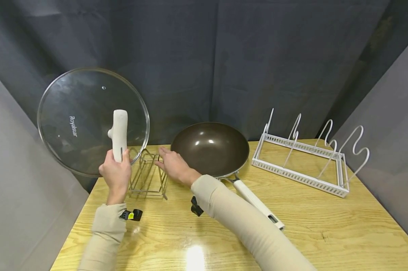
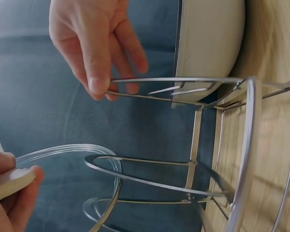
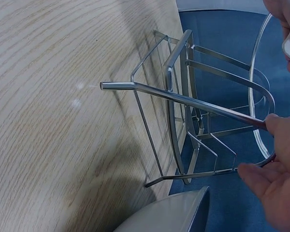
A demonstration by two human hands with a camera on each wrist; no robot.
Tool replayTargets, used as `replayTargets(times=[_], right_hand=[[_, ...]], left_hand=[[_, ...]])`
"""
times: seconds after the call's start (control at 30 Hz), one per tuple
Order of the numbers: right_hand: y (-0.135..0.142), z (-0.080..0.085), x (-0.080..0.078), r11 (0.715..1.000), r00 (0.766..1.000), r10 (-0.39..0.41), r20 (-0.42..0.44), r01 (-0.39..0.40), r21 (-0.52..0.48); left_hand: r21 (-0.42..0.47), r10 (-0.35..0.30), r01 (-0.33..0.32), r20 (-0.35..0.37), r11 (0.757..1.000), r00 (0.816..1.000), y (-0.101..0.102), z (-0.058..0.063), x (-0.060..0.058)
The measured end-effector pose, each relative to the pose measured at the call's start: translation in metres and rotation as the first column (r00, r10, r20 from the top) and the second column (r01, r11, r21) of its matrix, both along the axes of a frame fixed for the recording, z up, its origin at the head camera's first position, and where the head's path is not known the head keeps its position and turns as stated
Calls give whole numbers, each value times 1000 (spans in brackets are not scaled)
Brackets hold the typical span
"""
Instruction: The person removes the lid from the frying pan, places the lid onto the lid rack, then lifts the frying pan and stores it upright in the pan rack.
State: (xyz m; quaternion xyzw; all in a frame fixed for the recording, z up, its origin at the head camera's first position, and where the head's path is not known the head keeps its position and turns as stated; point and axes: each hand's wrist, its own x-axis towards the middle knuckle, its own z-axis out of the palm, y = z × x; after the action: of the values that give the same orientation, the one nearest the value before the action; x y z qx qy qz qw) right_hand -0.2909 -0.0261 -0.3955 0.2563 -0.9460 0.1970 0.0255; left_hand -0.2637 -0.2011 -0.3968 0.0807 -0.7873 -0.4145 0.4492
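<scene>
My left hand (image 1: 116,174) grips the white upright handle (image 1: 120,128) of a large round glass lid (image 1: 85,98). The lid stands on edge at the left, its lower right rim against the loops of a small metal wire rack (image 3: 170,72). Whether the rim sits between two loops I cannot tell. With thumb and fingers, my right hand (image 1: 175,165) pinches the top of the rack's right-hand loop, as the left wrist view (image 2: 99,53) shows. Just right of that hand lies a dark brown frying pan (image 1: 210,150), partly behind my wrist.
The pan's white handle (image 1: 258,203) points toward the front right, beside my right sleeve. A larger white rack (image 1: 298,177) with several wavy wire dividers stands at the right of the wooden table (image 1: 163,241). Dark curtain (image 1: 258,56) hangs behind.
</scene>
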Motion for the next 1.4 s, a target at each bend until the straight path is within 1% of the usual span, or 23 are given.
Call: replayTargets(times=[0.1,0.23,0.47,0.83,1.0,1.17,1.4], right_hand=[[-1,1,-1,1000,1000,1,-7,-1,11],[-2,0,-3,1000,1000,-3,-12,3,26],[-3,-1,-4,1000,1000,-11,-14,11,15],[-4,-3,-4,1000,999,-8,-31,9,25],[-3,-3,-5,1000,998,-9,-55,11,23],[-3,-3,-4,1000,999,-10,-44,11,22],[-2,-5,-5,999,999,-14,-43,16,49]], left_hand=[[-5,-11,11,2,1000,1000,3,-2,1],[-12,-5,5,8,1000,1000,5,-4,1],[-33,16,-13,81,999,997,6,-12,5],[-39,24,-18,144,999,989,5,-29,8],[-51,34,-26,146,998,989,6,-35,9],[-66,33,-23,155,998,987,5,-42,11],[-69,39,-25,208,997,977,5,-53,13]])
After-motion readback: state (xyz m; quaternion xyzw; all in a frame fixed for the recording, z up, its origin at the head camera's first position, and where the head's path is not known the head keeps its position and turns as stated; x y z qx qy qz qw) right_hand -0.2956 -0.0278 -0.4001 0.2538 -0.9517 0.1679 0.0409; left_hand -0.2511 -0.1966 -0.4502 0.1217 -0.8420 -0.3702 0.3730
